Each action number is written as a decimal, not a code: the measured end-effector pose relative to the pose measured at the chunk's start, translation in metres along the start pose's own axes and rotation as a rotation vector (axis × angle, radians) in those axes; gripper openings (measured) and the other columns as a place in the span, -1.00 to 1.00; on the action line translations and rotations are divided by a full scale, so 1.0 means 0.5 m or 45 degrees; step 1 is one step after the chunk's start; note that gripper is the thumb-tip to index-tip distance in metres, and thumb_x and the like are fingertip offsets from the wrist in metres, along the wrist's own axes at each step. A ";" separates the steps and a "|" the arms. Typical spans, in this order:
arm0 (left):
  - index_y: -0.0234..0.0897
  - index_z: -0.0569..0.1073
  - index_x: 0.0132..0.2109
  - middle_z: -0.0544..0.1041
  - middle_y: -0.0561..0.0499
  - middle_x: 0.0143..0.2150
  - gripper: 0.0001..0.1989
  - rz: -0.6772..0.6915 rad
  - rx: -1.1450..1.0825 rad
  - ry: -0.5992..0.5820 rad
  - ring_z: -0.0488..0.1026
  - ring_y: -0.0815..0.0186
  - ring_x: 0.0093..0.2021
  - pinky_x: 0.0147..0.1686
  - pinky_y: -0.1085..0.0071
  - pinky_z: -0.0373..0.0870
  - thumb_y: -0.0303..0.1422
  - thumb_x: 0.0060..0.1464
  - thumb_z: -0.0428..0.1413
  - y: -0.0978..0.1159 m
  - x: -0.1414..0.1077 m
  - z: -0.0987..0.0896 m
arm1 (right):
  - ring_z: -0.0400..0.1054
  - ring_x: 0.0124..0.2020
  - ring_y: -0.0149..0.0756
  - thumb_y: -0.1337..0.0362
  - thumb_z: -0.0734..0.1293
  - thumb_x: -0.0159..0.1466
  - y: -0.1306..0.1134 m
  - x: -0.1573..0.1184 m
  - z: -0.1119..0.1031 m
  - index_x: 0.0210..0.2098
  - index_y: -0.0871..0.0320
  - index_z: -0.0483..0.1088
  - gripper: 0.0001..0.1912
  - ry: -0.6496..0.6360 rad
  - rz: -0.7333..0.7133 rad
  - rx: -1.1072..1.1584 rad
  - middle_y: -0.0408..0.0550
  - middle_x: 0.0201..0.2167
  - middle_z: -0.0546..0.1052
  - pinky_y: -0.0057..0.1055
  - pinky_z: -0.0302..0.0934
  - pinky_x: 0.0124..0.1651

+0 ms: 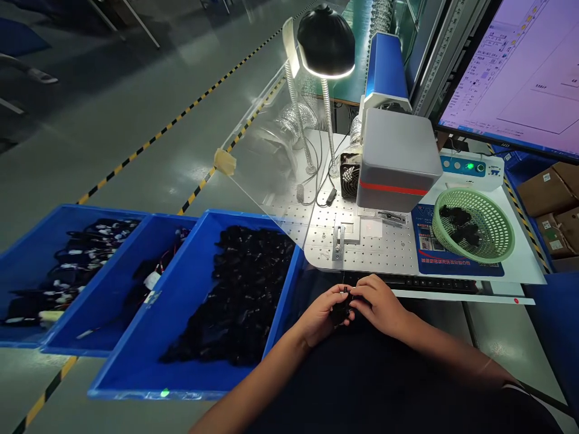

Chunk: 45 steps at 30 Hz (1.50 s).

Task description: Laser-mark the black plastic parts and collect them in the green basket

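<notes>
- Dark clothing [362,392] nearest camera.
- Left hand [320,312] curled round black part [339,311], likely steadying it; right hand [379,305] pinches its edge, fingers nearly closed.
- Blue bin [140,364] of dark pieces [244,295] alongside, probably for reach.

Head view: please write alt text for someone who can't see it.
A person's left hand and right hand hold a small black part in front of a perforated metal plate. Blue bins with dark items stand at left; a green basket sits at right.

the perforated plate [380,251] lies open right of the bracket [338,252], grey box [400,147] overhanging behind.
</notes>
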<state>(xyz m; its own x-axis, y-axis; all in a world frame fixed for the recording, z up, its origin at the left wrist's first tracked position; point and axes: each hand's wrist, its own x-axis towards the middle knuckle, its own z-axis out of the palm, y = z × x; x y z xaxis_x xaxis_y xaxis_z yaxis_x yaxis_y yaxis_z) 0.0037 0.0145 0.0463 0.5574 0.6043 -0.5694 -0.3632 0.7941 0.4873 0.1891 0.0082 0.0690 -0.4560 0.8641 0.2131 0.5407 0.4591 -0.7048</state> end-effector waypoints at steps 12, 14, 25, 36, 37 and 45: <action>-0.27 0.36 -0.01 0.53 -0.20 -0.12 -0.71 0.098 -0.038 -0.068 0.42 0.34 -0.42 -0.58 0.52 0.21 -0.35 0.11 0.11 -0.003 0.001 -0.074 | 0.38 -0.16 -0.12 0.37 0.30 0.27 0.145 0.144 -0.069 -0.19 0.11 0.45 -0.86 0.420 0.181 -0.256 0.02 -0.25 0.52 -0.15 0.30 -0.04; -0.28 0.37 -0.01 0.53 -0.20 -0.12 -0.71 0.119 -0.003 -0.078 0.40 0.35 -0.43 -0.59 0.53 0.20 -0.35 0.11 0.11 -0.004 -0.010 -0.111 | 0.37 -0.13 -0.08 0.39 0.29 0.26 0.177 0.180 -0.072 -0.17 0.13 0.46 -0.83 0.391 0.185 -0.306 0.05 -0.23 0.52 -0.11 0.29 -0.02; -0.26 0.42 0.00 0.49 -0.15 -0.14 -0.68 0.276 -0.005 0.032 0.35 0.39 -0.43 -0.60 0.57 0.24 -0.29 0.10 0.15 -0.007 -0.053 -0.302 | 0.33 -0.04 -0.07 0.29 0.34 0.26 0.200 0.176 -0.042 -0.04 0.13 0.44 -0.74 0.510 0.339 -0.333 0.05 -0.12 0.49 -0.14 0.27 0.03; -0.24 0.42 -0.03 0.44 -0.10 -0.18 -0.71 0.263 -0.112 -0.021 0.32 0.44 -0.46 -0.59 0.59 0.29 -0.31 0.08 0.18 -0.008 -0.052 -0.314 | 0.32 -0.09 -0.09 0.26 0.35 0.27 0.200 0.203 -0.019 -0.09 0.14 0.50 -0.77 0.463 0.518 -0.463 0.03 -0.21 0.48 -0.17 0.18 0.05; -0.24 0.42 -0.04 0.44 -0.10 -0.19 -0.71 0.265 -0.116 -0.021 0.32 0.43 -0.46 -0.59 0.59 0.29 -0.32 0.08 0.18 -0.008 -0.052 -0.312 | 0.32 -0.09 -0.09 0.27 0.34 0.27 0.199 0.205 -0.017 -0.10 0.15 0.50 -0.78 0.470 0.534 -0.471 0.03 -0.21 0.48 -0.17 0.18 0.05; -0.23 0.44 -0.04 0.45 -0.10 -0.19 -0.71 0.249 -0.130 -0.028 0.33 0.42 -0.45 -0.59 0.57 0.30 -0.31 0.07 0.19 -0.007 -0.049 -0.317 | 0.32 -0.15 -0.12 0.26 0.32 0.29 0.194 0.216 -0.006 -0.22 0.13 0.50 -0.86 0.543 0.610 -0.515 0.02 -0.25 0.49 -0.19 0.16 0.00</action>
<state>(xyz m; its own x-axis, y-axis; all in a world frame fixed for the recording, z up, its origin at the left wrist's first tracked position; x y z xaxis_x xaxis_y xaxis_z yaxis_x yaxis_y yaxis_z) -0.1272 0.0072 -0.0465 0.4845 0.7468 -0.4555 -0.5391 0.6650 0.5169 0.1943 0.1465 0.0256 0.1625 0.9551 0.2477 0.8656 -0.0175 -0.5004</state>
